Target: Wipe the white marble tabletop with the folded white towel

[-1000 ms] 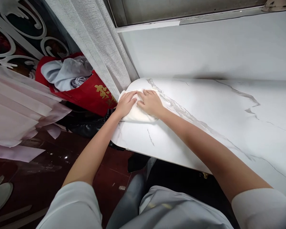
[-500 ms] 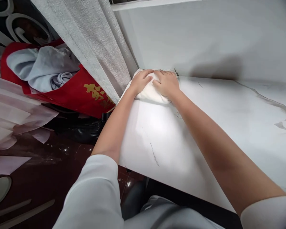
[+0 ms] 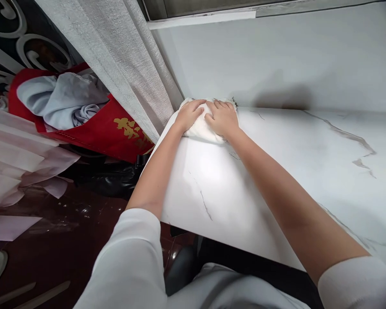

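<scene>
A folded white cloth (image 3: 202, 128) lies on the white, grey-veined tabletop (image 3: 218, 193), in the far left corner against the wall. My left hand (image 3: 189, 115) rests palm down on its left part, fingers stretched forward. Over the right part of the cloth lies my right hand (image 3: 223, 118), flat, with the thumb apart and pointing toward my left hand. Both hands press from above. A greenish frayed edge of the cloth shows just past my right fingertips. Its underside is hidden.
A pale curtain (image 3: 125, 56) hangs beside the table's left end. Left of it stands a red bag (image 3: 99, 143) with gold print, holding light grey-blue fabric (image 3: 64, 98). A window ledge (image 3: 206, 19) runs above the white wall (image 3: 244, 56). Below is a dark red floor (image 3: 93, 240).
The view has shifted slightly, so more of the window ledge shows. Both hands stay on the cloth in the corner, with little visible movement over the tabletop.
</scene>
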`<state>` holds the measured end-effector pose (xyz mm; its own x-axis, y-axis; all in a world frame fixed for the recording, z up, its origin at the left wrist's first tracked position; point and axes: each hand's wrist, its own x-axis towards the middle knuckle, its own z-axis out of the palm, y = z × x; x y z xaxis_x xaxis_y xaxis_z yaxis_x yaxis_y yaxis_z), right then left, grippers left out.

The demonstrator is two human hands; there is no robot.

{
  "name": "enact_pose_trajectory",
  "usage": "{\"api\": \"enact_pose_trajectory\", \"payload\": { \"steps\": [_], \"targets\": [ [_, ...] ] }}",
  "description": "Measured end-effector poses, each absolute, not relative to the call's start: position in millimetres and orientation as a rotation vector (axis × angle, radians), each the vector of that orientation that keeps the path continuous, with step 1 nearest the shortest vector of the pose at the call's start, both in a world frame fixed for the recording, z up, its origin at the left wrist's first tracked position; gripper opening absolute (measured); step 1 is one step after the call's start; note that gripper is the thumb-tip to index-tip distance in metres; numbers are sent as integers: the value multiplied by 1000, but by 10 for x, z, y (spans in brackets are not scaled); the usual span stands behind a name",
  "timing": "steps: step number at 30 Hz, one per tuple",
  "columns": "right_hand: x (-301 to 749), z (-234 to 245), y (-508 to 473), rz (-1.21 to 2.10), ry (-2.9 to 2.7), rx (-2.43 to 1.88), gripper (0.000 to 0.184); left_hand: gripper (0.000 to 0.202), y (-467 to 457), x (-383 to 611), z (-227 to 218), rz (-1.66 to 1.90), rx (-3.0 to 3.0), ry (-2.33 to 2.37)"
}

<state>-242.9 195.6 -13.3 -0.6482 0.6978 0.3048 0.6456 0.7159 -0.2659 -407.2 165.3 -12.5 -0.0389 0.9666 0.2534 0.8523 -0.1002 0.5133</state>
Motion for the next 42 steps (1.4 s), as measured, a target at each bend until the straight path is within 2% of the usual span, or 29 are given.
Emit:
{"api": "enact_pose_trajectory", "payload": {
  "steps": [14, 27, 34, 39, 42],
  "targets": [
    [-1422, -87, 921, 94, -2615, -1006, 56, 44, 438, -3011, -27, 656, 2078, 2066],
    [-393, -93, 27, -23, -2639, -935, 57, 49, -498, -2016, 2, 559, 2081, 2038],
    [-372, -14, 153, -107, -2732, -1059, 57, 47, -362, -1830, 55, 548, 2029, 2100],
    [-585, 11, 685, -44, -2708, -1351, 57, 43, 250, -1864, 23, 589, 2029, 2190],
    [-647, -39, 1190, -72, -2663, -1277, 58, 42, 730, -1902, 5, 631, 2059, 2190]
  ]
}}
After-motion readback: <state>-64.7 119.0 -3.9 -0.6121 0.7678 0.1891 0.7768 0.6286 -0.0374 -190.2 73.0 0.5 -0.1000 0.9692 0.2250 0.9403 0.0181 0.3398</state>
